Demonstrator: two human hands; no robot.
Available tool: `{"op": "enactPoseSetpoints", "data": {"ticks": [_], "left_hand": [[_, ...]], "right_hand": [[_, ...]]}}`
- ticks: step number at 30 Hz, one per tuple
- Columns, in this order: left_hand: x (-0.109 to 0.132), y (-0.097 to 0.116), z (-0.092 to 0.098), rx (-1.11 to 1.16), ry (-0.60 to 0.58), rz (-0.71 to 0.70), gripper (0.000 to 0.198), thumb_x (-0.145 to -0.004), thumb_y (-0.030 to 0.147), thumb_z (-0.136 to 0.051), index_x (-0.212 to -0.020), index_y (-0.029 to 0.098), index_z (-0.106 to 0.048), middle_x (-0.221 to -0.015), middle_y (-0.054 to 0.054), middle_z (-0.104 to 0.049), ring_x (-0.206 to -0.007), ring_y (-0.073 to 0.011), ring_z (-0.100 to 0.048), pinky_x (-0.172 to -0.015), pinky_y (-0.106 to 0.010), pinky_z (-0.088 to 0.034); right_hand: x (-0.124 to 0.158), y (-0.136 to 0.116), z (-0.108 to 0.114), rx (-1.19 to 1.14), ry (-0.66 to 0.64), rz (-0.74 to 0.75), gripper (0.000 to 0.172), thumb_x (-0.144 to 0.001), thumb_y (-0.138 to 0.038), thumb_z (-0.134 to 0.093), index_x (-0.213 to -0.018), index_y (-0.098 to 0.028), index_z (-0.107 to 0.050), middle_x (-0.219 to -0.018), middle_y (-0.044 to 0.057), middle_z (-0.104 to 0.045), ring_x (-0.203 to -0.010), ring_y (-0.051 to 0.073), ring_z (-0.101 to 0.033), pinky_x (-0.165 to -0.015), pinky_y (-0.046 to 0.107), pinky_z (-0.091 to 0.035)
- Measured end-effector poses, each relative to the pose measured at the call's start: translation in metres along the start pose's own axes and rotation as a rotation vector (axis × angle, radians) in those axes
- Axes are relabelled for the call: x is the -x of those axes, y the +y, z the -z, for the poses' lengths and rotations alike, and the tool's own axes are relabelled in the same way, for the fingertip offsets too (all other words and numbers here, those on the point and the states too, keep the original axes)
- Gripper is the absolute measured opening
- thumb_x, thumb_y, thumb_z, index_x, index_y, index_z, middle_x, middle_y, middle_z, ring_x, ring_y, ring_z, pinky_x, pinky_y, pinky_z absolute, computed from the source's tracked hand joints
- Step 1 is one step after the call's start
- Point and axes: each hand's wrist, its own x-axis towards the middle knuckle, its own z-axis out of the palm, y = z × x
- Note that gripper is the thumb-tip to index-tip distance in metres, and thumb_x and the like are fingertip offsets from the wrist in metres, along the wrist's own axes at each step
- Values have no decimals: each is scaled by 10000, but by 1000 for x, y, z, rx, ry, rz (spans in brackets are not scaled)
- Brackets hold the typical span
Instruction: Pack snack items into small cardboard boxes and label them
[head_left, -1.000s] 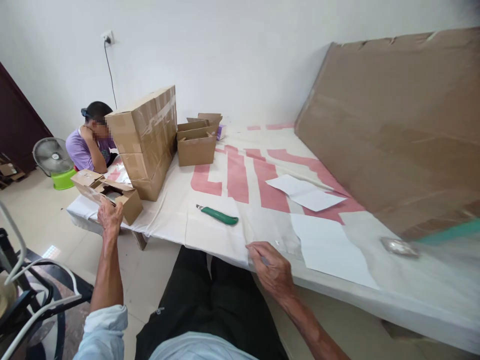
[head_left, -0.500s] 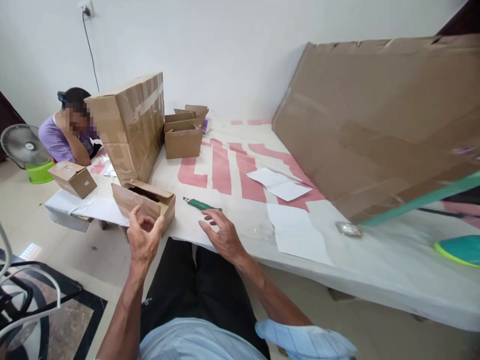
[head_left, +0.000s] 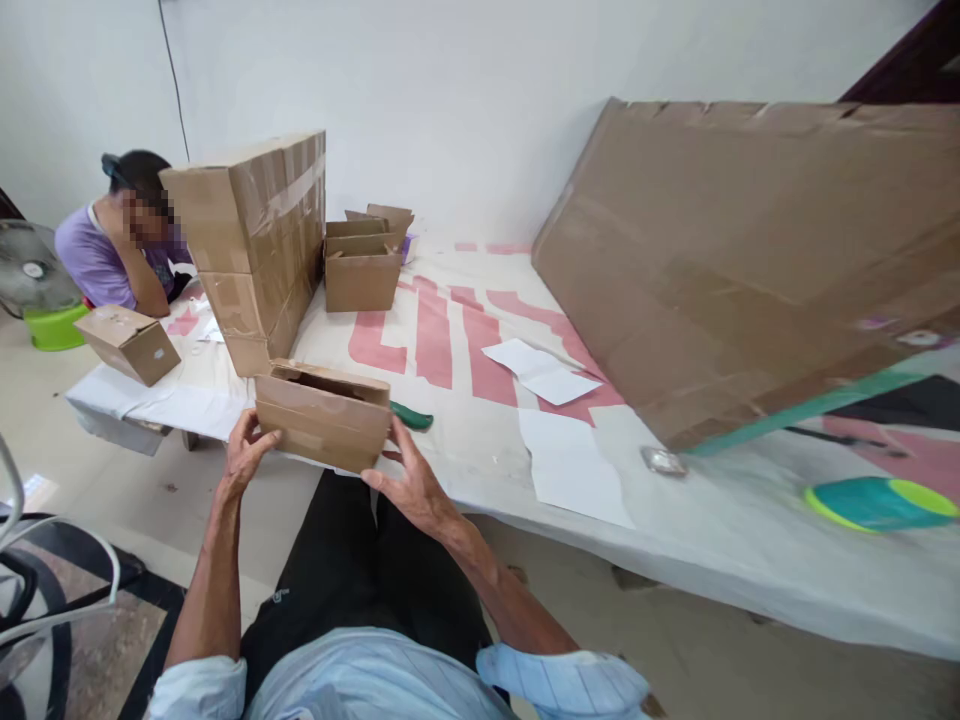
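Observation:
A small cardboard box [head_left: 322,420] stands at the table's front edge, its top partly unfolded with a dark gap along it. My left hand [head_left: 246,452] grips the box's left end, thumb on the near face. At the opposite end, my right hand [head_left: 409,478] holds the lower right corner between thumb and fingers. Behind that corner lies a green-handled cutter [head_left: 412,416]; the box hides its blade end.
Stacked taped cartons [head_left: 255,240] rise behind the box, with open small boxes [head_left: 364,275] beside them. A large cardboard sheet [head_left: 735,270] leans at right. White papers [head_left: 574,470] lie mid-table. A person [head_left: 120,240] sits at far left, near a closed box [head_left: 129,342].
Both hands have closed on the small box, one at each end. The box has turned so its long side faces me. The camera view has shifted slightly.

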Motion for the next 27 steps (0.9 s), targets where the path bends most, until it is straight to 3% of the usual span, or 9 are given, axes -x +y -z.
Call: {"op": "enactPoseSetpoints", "data": {"ticks": [3,8,10,13,17,27], "left_hand": [[10,-9,-18,59,-192,-20,586,-613,428,-944,-1079,210,-664,-1395,-108,-682,-1343,-326,-617,-1170,-461,-463],[1,-5,-38,122,-401,-36,613,-576,367,-967,-1019,222,-569,-1466,-124,-613,-1407,-355,-552,-1182,-507,-439],[2,0,-46,127,-400,-61,667,-557,372,-978,-1049,238,-549,-1526,-119,-547,-1442,-364,-519,-1146,-490,-465],[10,8,-59,110,-364,-114,804,-534,404,-1000,-1179,281,-536,-1578,-110,-443,-1477,-365,-475,-1062,-443,-509],[23,20,-75,67,-341,-226,881,-534,432,-1003,-1267,291,-534,-1517,-116,-443,-1441,-357,-477,-1026,-432,-527],[33,43,-89,-28,-295,-385,884,-584,438,-996,-1321,244,-547,-1529,-164,-509,-1358,-356,-576,-933,-403,-570]], "right_hand": [[4,4,20,-9,157,-119,768,-934,-581,-716,-1569,-206,-506,-1449,171,-674,-1285,321,-658,-1068,502,-571],[12,17,49,15,221,-180,547,-910,-640,-697,-1233,-201,-726,-1087,96,-787,-1008,282,-702,-920,437,-602],[16,28,56,-14,250,-201,523,-897,-652,-711,-1172,-208,-746,-1054,82,-785,-973,270,-693,-895,426,-601],[22,46,68,-186,305,-230,515,-867,-648,-748,-1171,-232,-742,-1168,74,-775,-1039,263,-694,-899,425,-607],[28,62,80,-372,340,-262,475,-824,-642,-787,-1112,-268,-738,-1124,48,-774,-990,245,-699,-902,447,-607],[29,56,83,-478,340,-295,423,-815,-664,-771,-981,-276,-736,-993,42,-780,-962,254,-698,-883,470,-606]]}}
